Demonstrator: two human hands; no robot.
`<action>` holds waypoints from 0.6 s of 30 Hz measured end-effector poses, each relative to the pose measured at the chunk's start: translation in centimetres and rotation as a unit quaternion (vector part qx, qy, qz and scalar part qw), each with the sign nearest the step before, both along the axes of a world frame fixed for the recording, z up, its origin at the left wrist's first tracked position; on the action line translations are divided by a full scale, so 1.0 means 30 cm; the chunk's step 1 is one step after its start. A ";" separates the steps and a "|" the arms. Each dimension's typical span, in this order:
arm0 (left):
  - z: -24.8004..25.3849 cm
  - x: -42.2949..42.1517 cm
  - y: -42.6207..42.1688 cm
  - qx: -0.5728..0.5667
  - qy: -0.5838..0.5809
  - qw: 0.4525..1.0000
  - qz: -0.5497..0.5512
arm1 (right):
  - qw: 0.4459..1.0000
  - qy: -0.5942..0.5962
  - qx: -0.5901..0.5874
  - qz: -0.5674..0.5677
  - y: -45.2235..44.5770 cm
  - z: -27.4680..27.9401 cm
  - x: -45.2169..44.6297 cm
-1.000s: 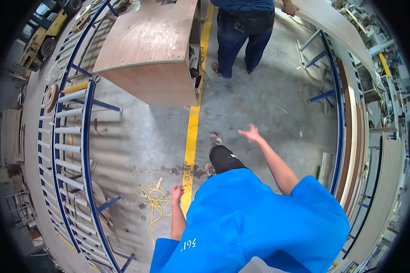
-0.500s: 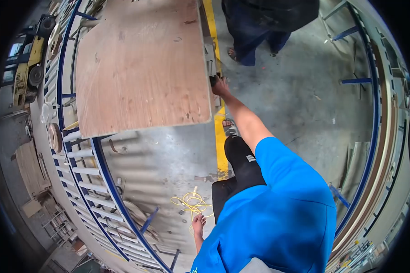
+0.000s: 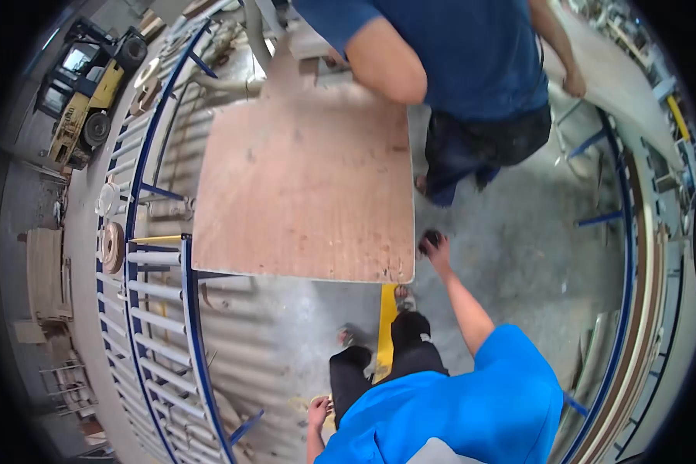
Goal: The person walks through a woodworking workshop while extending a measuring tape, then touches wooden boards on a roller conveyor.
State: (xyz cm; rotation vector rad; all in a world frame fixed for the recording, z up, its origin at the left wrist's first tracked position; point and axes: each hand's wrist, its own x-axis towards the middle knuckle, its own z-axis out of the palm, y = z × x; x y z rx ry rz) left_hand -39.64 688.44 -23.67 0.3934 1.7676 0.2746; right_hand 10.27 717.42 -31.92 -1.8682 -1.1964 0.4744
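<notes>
My right hand (image 3: 438, 254) is closed round a dark, rounded object (image 3: 430, 241) whose kind I cannot make out. It is out to the right of a large plywood board (image 3: 305, 185), apart from the board's right edge. My left hand (image 3: 318, 412) hangs low beside my left leg, fingers loosely bent and a little apart, with nothing visible in it. A co-worker in a dark blue shirt (image 3: 479, 58) stands at the far right side of the board. One blurred hand of theirs (image 3: 286, 77) is over the board's far edge.
Blue-framed roller conveyors (image 3: 162, 332) run along the left, with a roll of edge banding (image 3: 111, 247) on them. Beyond stands a yellow forklift (image 3: 89, 97). A yellow line (image 3: 385, 340) marks the floor. On the right is a blue rack frame (image 3: 625, 271) holding long strips.
My right hand has moved away from the board's edge, still with the dark object. The co-worker now leans in over the board's far end. My view has shifted; the board appears lower and farther right.
</notes>
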 end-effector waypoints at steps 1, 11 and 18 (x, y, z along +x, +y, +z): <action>-0.037 -0.030 0.035 0.018 -0.016 1.000 -0.014 | 0.988 0.111 -0.059 -0.085 -0.051 0.033 0.013; 0.129 0.017 0.742 0.309 -0.117 0.898 -0.291 | 0.913 0.364 -0.038 -0.180 -0.535 0.739 -0.301; 0.586 0.169 0.856 0.038 -0.553 0.791 -0.258 | 0.909 0.402 -0.011 -0.114 -0.526 0.984 -0.917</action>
